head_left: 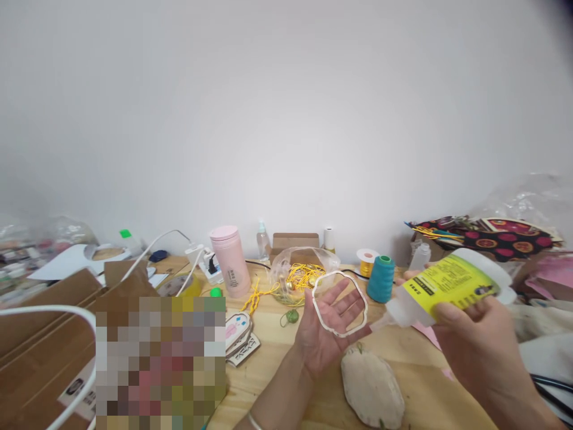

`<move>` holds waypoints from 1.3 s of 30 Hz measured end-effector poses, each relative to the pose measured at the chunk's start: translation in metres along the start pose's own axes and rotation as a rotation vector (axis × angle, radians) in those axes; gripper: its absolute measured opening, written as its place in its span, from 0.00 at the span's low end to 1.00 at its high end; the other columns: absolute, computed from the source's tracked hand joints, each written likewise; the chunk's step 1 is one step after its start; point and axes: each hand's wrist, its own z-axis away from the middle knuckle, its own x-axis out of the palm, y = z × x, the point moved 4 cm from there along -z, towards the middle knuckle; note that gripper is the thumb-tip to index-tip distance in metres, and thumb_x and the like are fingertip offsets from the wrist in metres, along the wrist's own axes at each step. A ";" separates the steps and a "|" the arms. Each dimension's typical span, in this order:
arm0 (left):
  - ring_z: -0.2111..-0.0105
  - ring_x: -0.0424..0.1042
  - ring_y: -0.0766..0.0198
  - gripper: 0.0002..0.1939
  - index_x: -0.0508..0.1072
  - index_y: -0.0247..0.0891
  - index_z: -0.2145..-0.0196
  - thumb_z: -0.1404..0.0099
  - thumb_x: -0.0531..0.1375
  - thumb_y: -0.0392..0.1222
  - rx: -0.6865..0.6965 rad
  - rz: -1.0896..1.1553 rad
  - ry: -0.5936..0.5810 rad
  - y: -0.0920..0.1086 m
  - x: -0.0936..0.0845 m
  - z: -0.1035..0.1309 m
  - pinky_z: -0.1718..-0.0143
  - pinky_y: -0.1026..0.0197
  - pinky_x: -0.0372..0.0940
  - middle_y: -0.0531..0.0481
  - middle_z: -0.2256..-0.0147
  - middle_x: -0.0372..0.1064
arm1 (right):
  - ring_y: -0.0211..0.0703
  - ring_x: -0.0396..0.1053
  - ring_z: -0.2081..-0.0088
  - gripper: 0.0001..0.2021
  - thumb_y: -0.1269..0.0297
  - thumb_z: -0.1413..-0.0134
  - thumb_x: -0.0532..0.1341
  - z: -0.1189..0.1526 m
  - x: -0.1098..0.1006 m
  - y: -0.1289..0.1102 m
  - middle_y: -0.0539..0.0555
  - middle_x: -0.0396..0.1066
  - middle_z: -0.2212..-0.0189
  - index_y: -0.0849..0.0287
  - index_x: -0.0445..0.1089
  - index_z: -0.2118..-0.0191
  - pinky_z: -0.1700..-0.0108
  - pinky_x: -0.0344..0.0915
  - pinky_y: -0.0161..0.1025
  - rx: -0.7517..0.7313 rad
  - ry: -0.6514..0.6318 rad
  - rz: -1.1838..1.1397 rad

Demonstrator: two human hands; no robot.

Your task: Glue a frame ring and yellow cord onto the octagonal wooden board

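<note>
My left hand (319,341) is palm up with its fingers spread, holding a thin pale scalloped frame (317,313) that stands upright against the thumb and fingers. The wall shows no backing inside the frame; my fingers are visible through its opening. My right hand (477,331) is wrapped round a glue bottle (452,283) with a yellow-green label. The bottle is tilted, its clear nozzle pointing down-left close to the frame's lower right edge; whether they touch I cannot tell. Below lies a pale fabric-like scalloped piece (373,385) on the wooden table (308,406).
Behind my hands stand a teal thread cone (380,280), a pink bottle (230,263) and a clear bag (308,269) with yellow cord. Decorated pieces (239,331) lie left of my arm. A cardboard box (49,334) and a white cable occupy the left; patterned fabric (505,239) lies right.
</note>
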 end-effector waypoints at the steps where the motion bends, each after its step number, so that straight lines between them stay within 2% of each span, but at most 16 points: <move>1: 0.56 0.60 0.54 0.34 0.60 0.32 0.52 0.46 0.43 0.62 -0.001 0.005 0.003 0.000 0.001 0.000 0.58 0.47 0.57 0.38 0.57 0.63 | 0.50 0.70 0.69 0.14 0.64 0.73 0.66 0.000 0.000 0.003 0.54 0.72 0.73 0.59 0.67 0.72 0.71 0.70 0.40 0.042 0.014 -0.043; 3: 0.56 0.60 0.55 0.35 0.60 0.31 0.52 0.46 0.42 0.62 -0.002 0.014 0.007 0.000 0.002 0.000 0.58 0.47 0.56 0.38 0.58 0.63 | 0.50 0.70 0.67 0.19 0.64 0.73 0.66 0.000 0.001 0.008 0.55 0.72 0.70 0.59 0.66 0.68 0.68 0.69 0.41 0.100 0.010 -0.103; 5: 0.56 0.61 0.55 0.35 0.60 0.31 0.52 0.46 0.42 0.62 -0.004 0.019 0.009 -0.001 0.004 0.001 0.58 0.48 0.56 0.38 0.58 0.63 | 0.49 0.69 0.65 0.21 0.65 0.72 0.66 0.002 0.001 0.009 0.55 0.72 0.69 0.59 0.66 0.64 0.65 0.69 0.41 0.083 -0.013 -0.077; 11: 0.57 0.62 0.56 0.35 0.59 0.31 0.52 0.46 0.42 0.62 -0.013 0.027 0.011 -0.002 0.006 0.001 0.59 0.50 0.58 0.38 0.58 0.63 | 0.47 0.69 0.66 0.17 0.69 0.68 0.65 0.009 0.002 -0.007 0.55 0.71 0.67 0.60 0.67 0.65 0.65 0.69 0.41 -0.156 0.032 0.165; 18: 0.56 0.62 0.56 0.34 0.62 0.29 0.55 0.48 0.48 0.61 0.022 0.017 0.024 -0.002 0.006 -0.003 0.55 0.58 0.56 0.37 0.59 0.64 | 0.49 0.66 0.62 0.17 0.72 0.65 0.64 0.013 0.008 -0.015 0.57 0.69 0.65 0.59 0.65 0.62 0.60 0.66 0.43 -0.308 -0.161 0.173; 25: 0.56 0.63 0.57 0.33 0.60 0.30 0.52 0.47 0.48 0.60 0.046 -0.002 0.035 -0.002 0.006 -0.002 0.54 0.58 0.55 0.37 0.59 0.64 | 0.49 0.66 0.62 0.18 0.70 0.65 0.64 0.014 0.008 -0.018 0.56 0.68 0.65 0.59 0.63 0.62 0.60 0.65 0.44 -0.326 -0.174 0.169; 32: 0.57 0.63 0.57 0.37 0.53 0.32 0.48 0.49 0.49 0.61 0.036 -0.005 0.075 -0.002 0.005 -0.002 0.55 0.58 0.56 0.38 0.59 0.64 | 0.49 0.65 0.60 0.19 0.71 0.65 0.64 0.015 0.010 -0.017 0.56 0.68 0.65 0.58 0.63 0.61 0.58 0.63 0.45 -0.271 -0.231 0.146; 39: 0.58 0.64 0.58 0.37 0.53 0.30 0.48 0.49 0.49 0.61 0.049 -0.013 0.089 -0.001 0.005 -0.002 0.56 0.58 0.56 0.37 0.59 0.64 | 0.49 0.66 0.62 0.17 0.71 0.66 0.64 0.017 0.011 -0.019 0.55 0.68 0.66 0.56 0.66 0.64 0.57 0.62 0.46 -0.287 -0.253 0.203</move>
